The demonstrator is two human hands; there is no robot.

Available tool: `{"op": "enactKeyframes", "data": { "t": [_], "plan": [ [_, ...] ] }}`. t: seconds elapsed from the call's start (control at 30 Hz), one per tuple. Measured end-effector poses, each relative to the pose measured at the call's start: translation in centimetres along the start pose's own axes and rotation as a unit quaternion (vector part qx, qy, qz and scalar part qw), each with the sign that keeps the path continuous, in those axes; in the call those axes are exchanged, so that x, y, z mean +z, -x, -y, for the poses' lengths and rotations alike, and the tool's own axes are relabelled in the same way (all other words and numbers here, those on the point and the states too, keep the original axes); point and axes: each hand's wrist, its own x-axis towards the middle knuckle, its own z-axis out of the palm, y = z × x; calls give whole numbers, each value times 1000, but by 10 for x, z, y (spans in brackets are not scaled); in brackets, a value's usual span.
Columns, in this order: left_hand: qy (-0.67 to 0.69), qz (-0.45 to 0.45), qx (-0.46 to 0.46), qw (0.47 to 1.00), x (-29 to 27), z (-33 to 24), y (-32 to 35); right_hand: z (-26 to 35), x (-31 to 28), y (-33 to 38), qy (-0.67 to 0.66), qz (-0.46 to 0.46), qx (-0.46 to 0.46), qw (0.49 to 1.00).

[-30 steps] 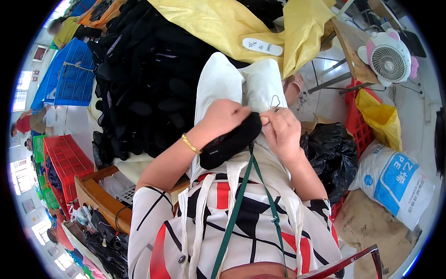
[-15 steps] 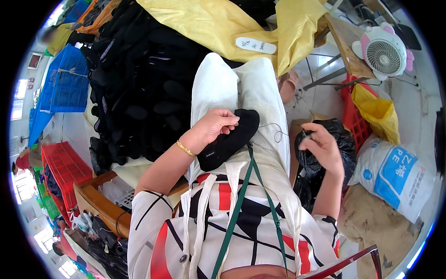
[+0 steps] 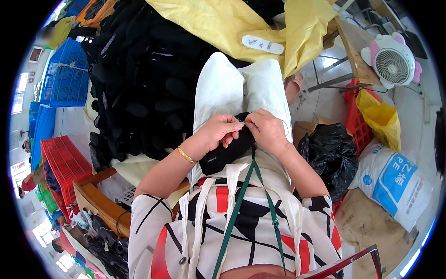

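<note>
A black fabric shoe point(image 3: 226, 153) with a small pale label lies on my lap, over the white apron point(image 3: 218, 88). My left hand point(image 3: 222, 131) is closed on the shoe's upper edge, thumb and forefinger pinched together. Right beside it, my right hand point(image 3: 265, 129) is also closed in a pinch at that edge, the fingertips of both hands nearly touching. A thin, small thing like a needle is between the right fingertips, mostly hidden. Part of the shoe's far end is covered by my hands. A green cord point(image 3: 241, 195) hangs from my neck down to the shoe.
A big heap of black shoes point(image 3: 139, 88) lies ahead on the left, beside yellow sheeting point(image 3: 213, 23) with a white insole point(image 3: 262, 44) on it. At right are a black plastic bag point(image 3: 327, 156), a white sack point(image 3: 395, 181) and a fan point(image 3: 391, 65) on a wooden table.
My right hand has come in from the right to meet my left hand at the shoe. The thread that ran out between shoe and right hand no longer shows clearly.
</note>
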Motion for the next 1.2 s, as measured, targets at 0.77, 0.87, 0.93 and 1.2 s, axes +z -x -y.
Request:
{"op": "enactKeyframes", "data": {
  "t": [0.77, 0.87, 0.93, 1.2],
  "plan": [
    [60, 23, 50, 997, -26, 15, -13, -137, -45, 68, -821, -239, 280, 435],
    [86, 37, 53, 994, -27, 18, -17, -222, -82, 125, -672, -485, 307, 468],
    [80, 59, 56, 993, -29, 20, -20, -267, -108, 171, -622, -592, 276, 432],
    [-293, -38, 171, 940, -10, -6, -17, -256, -102, 175, -537, -639, 298, 463]
  ]
}}
